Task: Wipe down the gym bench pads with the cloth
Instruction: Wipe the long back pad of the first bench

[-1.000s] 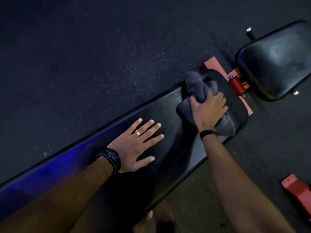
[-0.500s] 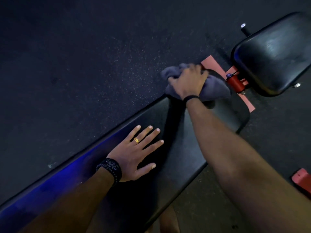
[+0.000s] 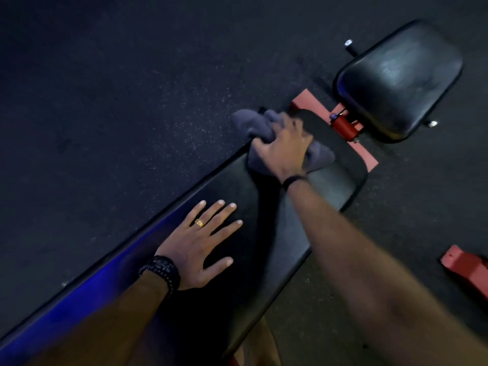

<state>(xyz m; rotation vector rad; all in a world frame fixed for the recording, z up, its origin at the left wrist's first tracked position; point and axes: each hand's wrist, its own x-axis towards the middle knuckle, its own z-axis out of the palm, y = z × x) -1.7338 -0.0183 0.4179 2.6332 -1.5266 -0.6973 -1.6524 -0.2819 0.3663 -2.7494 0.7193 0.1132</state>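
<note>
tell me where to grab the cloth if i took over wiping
Take the cloth at its bunched middle, coming down from above as the right hand does now. It lies crumpled on the long pad, one end spilling over the far edge, so the loose ends would just trail.

Soft grey cloth (image 3: 266,136); glossy black smooth-looking bench pad (image 3: 264,233).

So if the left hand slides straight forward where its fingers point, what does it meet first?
Probably the right forearm, which crosses the long bench pad ahead of the left hand. The forearm may be raised above the pad, so height is unclear.
</note>
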